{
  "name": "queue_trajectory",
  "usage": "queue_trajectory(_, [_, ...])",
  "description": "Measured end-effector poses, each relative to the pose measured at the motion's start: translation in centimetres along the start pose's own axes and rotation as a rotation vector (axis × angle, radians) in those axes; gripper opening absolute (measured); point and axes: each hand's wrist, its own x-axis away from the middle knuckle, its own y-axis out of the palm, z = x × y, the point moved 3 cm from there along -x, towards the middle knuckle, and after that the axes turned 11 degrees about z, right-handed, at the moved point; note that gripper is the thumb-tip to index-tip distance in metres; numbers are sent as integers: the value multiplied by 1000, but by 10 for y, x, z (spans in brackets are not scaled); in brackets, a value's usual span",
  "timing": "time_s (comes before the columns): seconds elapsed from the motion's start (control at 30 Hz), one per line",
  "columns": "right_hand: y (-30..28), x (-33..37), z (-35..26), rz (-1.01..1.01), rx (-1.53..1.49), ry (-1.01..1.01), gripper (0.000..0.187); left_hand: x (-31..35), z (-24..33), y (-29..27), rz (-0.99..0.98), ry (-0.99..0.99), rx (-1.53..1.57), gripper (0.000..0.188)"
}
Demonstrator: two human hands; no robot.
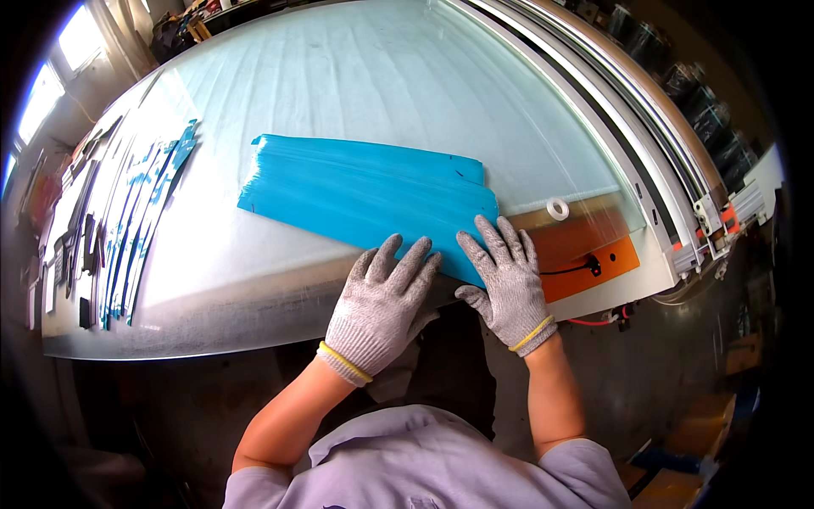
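A bright blue sheet [356, 182], perhaps covered in film, lies slantwise on a large translucent-topped table [381, 76]. Its left end is uneven, and several overlapping layers seem to show at the right end. My left hand [381, 297], in a grey knit glove with a yellow cuff, reaches the sheet's near edge with fingers spread. My right hand [509, 276], gloved the same way, rests its outstretched fingers at the sheet's right end, with the thumb pointing left near the table edge. Whether either thumb goes beneath the sheet is hidden.
Several long thin strips [153, 212], dark and blue-white, lie at the table's left. A white ring [557, 209] sits right of the sheet. Beyond my right hand is an orange panel [623, 257] with a black cable. Metal rails [627, 110] run along the right side.
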Motion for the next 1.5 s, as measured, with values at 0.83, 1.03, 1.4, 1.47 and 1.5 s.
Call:
queue_trajectory(0.83, [16, 86, -38, 481, -954, 811, 12, 9, -2, -7, 77, -154, 79, 50])
queue_trajectory(1.03, [20, 88, -37, 471, -1200, 1001, 11, 3, -4, -1, 78, -99, 177, 32])
queue_trajectory(1.4, [24, 74, -35, 445, -1012, 983, 11, 2, -5, -1, 112, -122, 211, 24])
queue_trajectory(1.47, [27, 82, -36, 526, -1002, 949, 11, 2, -6, 0, 123, -106, 208, 27])
queue_trajectory(1.5, [26, 83, -37, 524, -976, 926, 11, 2, -6, 1, 132, -102, 201, 28])
